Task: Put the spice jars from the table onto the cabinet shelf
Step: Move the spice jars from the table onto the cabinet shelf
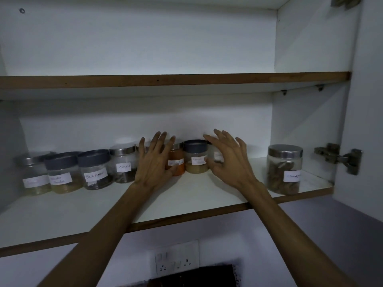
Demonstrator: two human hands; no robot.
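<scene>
Several labelled spice jars stand in a row on the lower cabinet shelf (186,206). My left hand (154,162) is spread with straight fingers in front of the orange-spice jar (177,162), its thumb touching the jar's label. My right hand (227,160) hovers with relaxed, spread fingers beside the dark-lidded garam jar (195,157) and half hides a small jar (217,155) behind it. Left of my hands stand the cloves jar (124,164), the black pepper jar (95,169) and a coriander jar (62,172). A cinnamon jar (284,169) stands apart at the right.
The upper shelf (176,79) is bare. The open cabinet door and its hinge (339,157) are at the right. Bare shelf lies in front of the row and between the garam jar and the cinnamon jar. A wall socket (177,262) sits below the cabinet.
</scene>
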